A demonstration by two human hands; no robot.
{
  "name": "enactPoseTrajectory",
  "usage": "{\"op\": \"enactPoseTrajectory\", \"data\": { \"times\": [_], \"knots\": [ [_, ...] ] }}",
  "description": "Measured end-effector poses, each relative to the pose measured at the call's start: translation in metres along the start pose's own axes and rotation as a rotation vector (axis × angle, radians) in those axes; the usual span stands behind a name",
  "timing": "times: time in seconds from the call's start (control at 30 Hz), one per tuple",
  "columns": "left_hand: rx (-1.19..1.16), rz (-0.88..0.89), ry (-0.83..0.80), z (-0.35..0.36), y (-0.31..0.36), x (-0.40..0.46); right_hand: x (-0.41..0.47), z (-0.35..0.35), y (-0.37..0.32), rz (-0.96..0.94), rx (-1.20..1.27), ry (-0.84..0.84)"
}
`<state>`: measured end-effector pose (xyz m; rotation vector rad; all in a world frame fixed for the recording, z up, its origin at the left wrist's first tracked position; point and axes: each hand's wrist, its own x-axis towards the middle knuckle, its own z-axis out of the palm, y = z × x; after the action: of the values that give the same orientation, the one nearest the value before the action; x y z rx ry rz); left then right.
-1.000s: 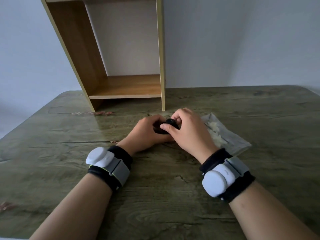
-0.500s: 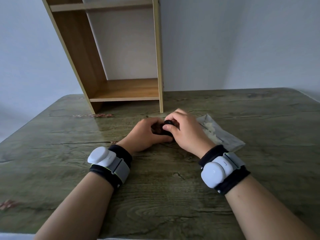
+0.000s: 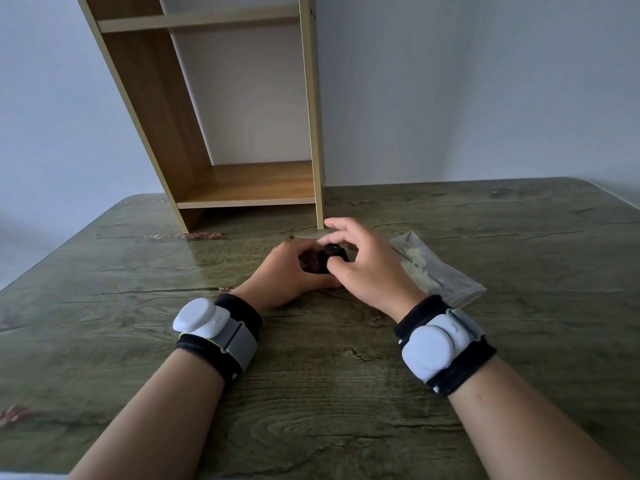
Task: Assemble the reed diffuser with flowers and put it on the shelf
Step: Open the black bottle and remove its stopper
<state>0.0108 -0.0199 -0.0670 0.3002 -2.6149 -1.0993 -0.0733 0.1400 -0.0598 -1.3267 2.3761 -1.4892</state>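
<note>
A small dark diffuser bottle [image 3: 320,263] stands on the green wooden table [image 3: 311,393], mostly hidden by my hands. My left hand [image 3: 284,275] wraps around its body. My right hand [image 3: 367,268] pinches the bottle's black round cap [image 3: 332,250] between thumb and forefinger, with the other fingers spread upward. A clear plastic bag [image 3: 436,271] holding pale white flowers lies on the table just right of my right hand. The wooden shelf [image 3: 249,183] stands behind the bottle with its lower compartment empty.
The shelf's right upright [image 3: 317,133] ends on the table just behind my right fingers. A grey wall runs behind the table. Both wrists wear black bands with white sensor pods.
My right hand's fingers have opened out and lifted above the cap, keeping only thumb and forefinger on it. The view has tilted up, showing more of the shelf.
</note>
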Motion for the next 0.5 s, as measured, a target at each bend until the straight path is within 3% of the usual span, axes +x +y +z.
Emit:
{"op": "enactPoseTrajectory", "data": {
  "times": [0.2, 0.5],
  "knots": [
    [0.012, -0.013, -0.01, 0.0001, -0.0011, 0.0008, 0.0021, 0.0034, 0.0037, 0.016, -0.082, 0.128],
    [-0.002, -0.005, -0.007, 0.0006, -0.0016, 0.0014, -0.0007, 0.002, 0.003, -0.007, -0.053, 0.127]
  ]
}}
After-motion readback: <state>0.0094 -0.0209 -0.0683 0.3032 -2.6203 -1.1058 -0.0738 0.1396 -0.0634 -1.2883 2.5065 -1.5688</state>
